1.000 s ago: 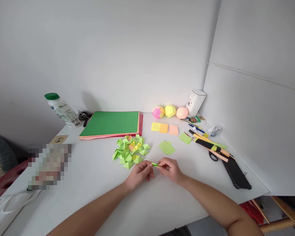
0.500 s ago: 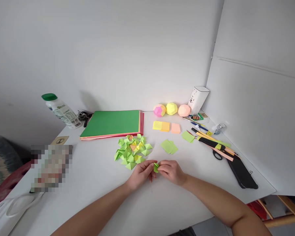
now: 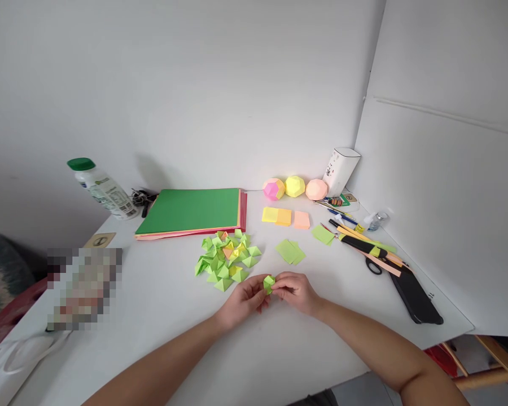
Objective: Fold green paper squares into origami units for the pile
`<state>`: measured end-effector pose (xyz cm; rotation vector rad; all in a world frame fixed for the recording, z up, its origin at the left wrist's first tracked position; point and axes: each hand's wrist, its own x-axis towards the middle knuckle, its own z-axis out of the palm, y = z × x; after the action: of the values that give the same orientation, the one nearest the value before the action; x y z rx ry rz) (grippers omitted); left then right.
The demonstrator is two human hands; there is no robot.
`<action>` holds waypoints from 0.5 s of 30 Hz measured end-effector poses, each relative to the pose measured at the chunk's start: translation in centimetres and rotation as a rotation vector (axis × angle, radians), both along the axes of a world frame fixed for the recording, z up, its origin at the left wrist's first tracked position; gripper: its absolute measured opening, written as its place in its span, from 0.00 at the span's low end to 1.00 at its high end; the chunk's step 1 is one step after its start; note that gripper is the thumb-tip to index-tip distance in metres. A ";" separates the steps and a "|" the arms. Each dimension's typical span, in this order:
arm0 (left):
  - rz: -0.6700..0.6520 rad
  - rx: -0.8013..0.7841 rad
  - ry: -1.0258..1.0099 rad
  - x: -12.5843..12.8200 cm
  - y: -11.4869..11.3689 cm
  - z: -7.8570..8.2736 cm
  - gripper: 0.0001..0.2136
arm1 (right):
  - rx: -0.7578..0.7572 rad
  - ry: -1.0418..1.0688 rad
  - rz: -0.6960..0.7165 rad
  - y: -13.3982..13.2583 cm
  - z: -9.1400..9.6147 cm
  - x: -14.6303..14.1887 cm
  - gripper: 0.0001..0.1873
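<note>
Between my two hands is a small folded piece of green paper (image 3: 268, 283), held just above the white table. My left hand (image 3: 246, 297) pinches its left side with thumb and fingers. From the right, my right hand (image 3: 295, 291) grips the opposite edge with its fingertips. Just beyond my left hand lies a loose pile of folded paper pieces (image 3: 225, 258), mostly green with a few yellow and orange ones. Past my right hand, flat green paper squares (image 3: 290, 251) lie on the table, partly overlapping.
A stack of coloured sheets (image 3: 190, 210) lies at the back left, near a white bottle (image 3: 105, 190). Three faceted paper balls (image 3: 295, 186) sit against the wall, behind yellow and orange sticky notes (image 3: 276, 216). A cutter (image 3: 358, 244), scissors (image 3: 373, 265) and a black phone (image 3: 415, 296) lie right.
The green folded piece has turned between my fingers and now shows more of its faces. My fingers have shifted slightly around it; both hands stay in nearly the same place.
</note>
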<state>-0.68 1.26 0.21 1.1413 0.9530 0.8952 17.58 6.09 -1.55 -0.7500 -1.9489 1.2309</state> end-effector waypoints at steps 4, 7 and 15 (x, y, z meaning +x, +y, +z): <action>-0.029 0.033 0.020 0.0 0.0 0.4 0.18 | -0.282 0.034 -0.027 -0.3 0.6 -0.2 0.12; -0.039 0.045 0.008 -0.1 0.0 0.3 0.17 | -0.421 0.040 -0.032 -0.2 0.8 -0.2 0.12; -0.069 0.047 -0.043 -0.2 -0.2 0.6 0.17 | -0.540 0.030 -0.063 -0.1 1.4 -0.1 0.12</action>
<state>-0.86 1.03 0.77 1.1831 0.8565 0.8869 17.45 6.02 -0.13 -1.0397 -1.5610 1.7419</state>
